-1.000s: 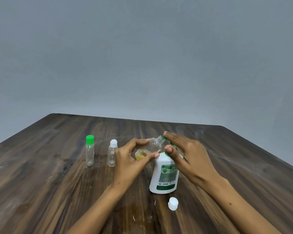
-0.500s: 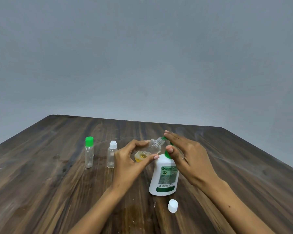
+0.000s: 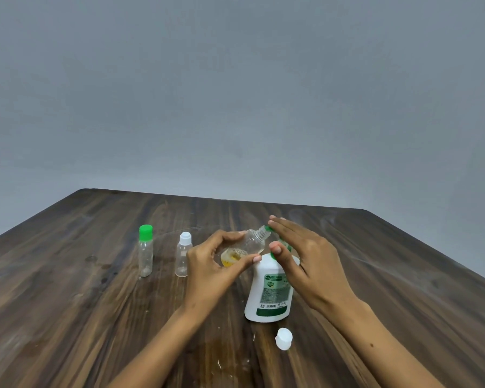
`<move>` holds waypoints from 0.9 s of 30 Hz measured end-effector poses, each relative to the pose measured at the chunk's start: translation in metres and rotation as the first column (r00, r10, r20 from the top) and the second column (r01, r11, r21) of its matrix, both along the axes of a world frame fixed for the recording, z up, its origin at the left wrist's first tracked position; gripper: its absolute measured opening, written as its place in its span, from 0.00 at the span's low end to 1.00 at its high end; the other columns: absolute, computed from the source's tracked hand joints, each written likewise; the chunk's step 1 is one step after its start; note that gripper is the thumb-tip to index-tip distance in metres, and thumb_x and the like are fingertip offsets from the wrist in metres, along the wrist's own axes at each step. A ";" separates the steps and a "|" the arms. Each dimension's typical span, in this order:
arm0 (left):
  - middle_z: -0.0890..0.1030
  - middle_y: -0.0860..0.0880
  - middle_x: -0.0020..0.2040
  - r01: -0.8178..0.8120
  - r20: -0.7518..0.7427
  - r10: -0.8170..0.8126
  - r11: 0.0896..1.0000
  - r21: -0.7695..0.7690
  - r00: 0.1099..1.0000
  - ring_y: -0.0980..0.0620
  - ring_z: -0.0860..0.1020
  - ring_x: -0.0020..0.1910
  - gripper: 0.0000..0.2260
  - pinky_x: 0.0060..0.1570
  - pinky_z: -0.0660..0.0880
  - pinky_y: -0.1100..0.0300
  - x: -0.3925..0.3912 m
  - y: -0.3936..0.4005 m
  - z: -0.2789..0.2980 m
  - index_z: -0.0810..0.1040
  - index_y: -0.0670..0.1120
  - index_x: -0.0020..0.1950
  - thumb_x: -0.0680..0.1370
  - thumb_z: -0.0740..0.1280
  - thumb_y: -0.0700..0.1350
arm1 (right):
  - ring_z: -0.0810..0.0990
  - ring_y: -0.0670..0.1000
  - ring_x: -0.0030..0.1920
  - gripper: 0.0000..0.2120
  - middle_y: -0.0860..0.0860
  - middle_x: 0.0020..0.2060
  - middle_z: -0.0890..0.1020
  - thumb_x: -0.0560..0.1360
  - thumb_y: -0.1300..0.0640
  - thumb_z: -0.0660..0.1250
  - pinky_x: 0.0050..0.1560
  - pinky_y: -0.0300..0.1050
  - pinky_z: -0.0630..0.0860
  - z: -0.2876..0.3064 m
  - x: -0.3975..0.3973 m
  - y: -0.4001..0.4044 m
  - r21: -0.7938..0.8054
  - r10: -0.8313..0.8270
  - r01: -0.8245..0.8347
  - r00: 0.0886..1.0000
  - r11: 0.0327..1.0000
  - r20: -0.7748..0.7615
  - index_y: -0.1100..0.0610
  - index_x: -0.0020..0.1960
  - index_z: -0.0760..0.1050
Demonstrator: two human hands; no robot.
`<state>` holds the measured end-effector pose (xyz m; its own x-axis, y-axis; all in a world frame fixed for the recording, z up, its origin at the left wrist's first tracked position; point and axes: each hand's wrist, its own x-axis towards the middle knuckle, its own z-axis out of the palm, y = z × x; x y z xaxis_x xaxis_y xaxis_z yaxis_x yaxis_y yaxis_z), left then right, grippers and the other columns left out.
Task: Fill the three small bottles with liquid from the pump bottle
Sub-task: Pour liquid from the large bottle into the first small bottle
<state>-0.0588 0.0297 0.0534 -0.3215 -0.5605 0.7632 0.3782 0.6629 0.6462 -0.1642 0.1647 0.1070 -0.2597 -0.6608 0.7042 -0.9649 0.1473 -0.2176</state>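
Note:
My left hand (image 3: 212,266) holds a small clear bottle (image 3: 248,243) tilted, its open threaded neck up against the green pump nozzle; a little yellow liquid lies at its bottom. My right hand (image 3: 305,256) rests with straight fingers on the green pump head of the white pump bottle (image 3: 270,294), which stands upright on the table. To the left stand two more small clear bottles, one with a green cap (image 3: 146,250) and one with a white cap (image 3: 183,254). The pump head is mostly hidden under my fingers.
A loose white cap (image 3: 283,338) lies on the dark wooden table (image 3: 67,303) in front of the pump bottle. A wet stain marks the wood near the front middle. A plain grey wall stands behind the table's far edge.
Both hands stay at the pump bottle with almost no movement. The yellow liquid in the tilted bottle looks much the same.

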 end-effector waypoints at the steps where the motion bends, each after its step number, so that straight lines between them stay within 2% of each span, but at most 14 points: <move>1: 0.84 0.56 0.48 0.006 0.001 -0.006 1.000 -0.002 1.000 0.62 0.82 0.50 0.18 0.50 0.77 0.69 0.000 0.000 0.000 0.83 0.44 0.50 0.64 0.79 0.48 | 0.72 0.44 0.66 0.42 0.46 0.64 0.76 0.73 0.26 0.40 0.61 0.40 0.69 -0.001 0.001 -0.001 -0.003 -0.004 0.004 1.000 1.000 0.000 0.52 0.64 0.77; 4: 0.84 0.56 0.49 0.016 0.011 -0.016 1.000 -0.009 1.000 0.61 0.82 0.50 0.19 0.50 0.77 0.69 0.000 0.001 0.000 0.82 0.45 0.51 0.65 0.78 0.50 | 0.74 0.45 0.64 0.42 0.47 0.63 0.78 0.73 0.26 0.41 0.59 0.38 0.69 -0.003 0.001 -0.002 -0.009 -0.005 0.005 1.000 1.000 0.002 0.53 0.63 0.78; 8: 0.84 0.56 0.48 -0.010 0.008 0.010 1.000 -0.011 1.000 0.62 0.82 0.50 0.18 0.50 0.77 0.69 0.000 0.000 -0.001 0.83 0.43 0.50 0.64 0.80 0.46 | 0.73 0.45 0.65 0.41 0.46 0.64 0.77 0.73 0.26 0.41 0.60 0.44 0.73 0.002 -0.002 0.001 -0.031 0.023 -0.022 0.999 0.999 0.028 0.52 0.63 0.77; 15: 0.84 0.56 0.49 -0.005 0.005 0.005 1.000 -0.011 1.000 0.62 0.82 0.50 0.19 0.50 0.77 0.69 0.001 0.001 0.001 0.83 0.43 0.51 0.64 0.78 0.50 | 0.75 0.46 0.63 0.42 0.48 0.61 0.79 0.73 0.26 0.42 0.59 0.42 0.72 -0.003 0.001 -0.007 -0.031 0.003 -0.003 1.000 1.000 0.021 0.54 0.62 0.79; 21: 0.84 0.57 0.49 -0.012 0.003 0.012 1.000 -0.011 1.000 0.62 0.82 0.50 0.17 0.50 0.77 0.70 0.001 0.001 0.000 0.83 0.44 0.50 0.64 0.80 0.45 | 0.73 0.44 0.65 0.43 0.46 0.65 0.76 0.72 0.25 0.39 0.59 0.42 0.72 0.002 -0.002 -0.001 -0.042 0.023 -0.021 0.999 0.999 0.044 0.51 0.65 0.76; 24: 0.84 0.57 0.48 -0.001 -0.002 0.001 1.000 -0.001 1.000 0.62 0.82 0.50 0.18 0.49 0.77 0.70 0.001 0.002 0.001 0.82 0.45 0.50 0.64 0.78 0.50 | 0.72 0.44 0.65 0.45 0.46 0.64 0.76 0.71 0.24 0.39 0.59 0.38 0.68 0.000 0.001 -0.002 -0.008 -0.001 0.001 0.999 1.000 0.033 0.52 0.65 0.76; 27: 0.84 0.57 0.49 0.009 -0.001 -0.009 1.000 0.007 1.000 0.62 0.82 0.50 0.20 0.49 0.77 0.70 0.001 0.002 0.002 0.82 0.45 0.50 0.64 0.76 0.54 | 0.74 0.46 0.64 0.46 0.47 0.63 0.77 0.70 0.23 0.39 0.58 0.37 0.68 -0.002 0.002 -0.002 0.016 -0.018 0.018 1.000 1.000 0.023 0.53 0.64 0.77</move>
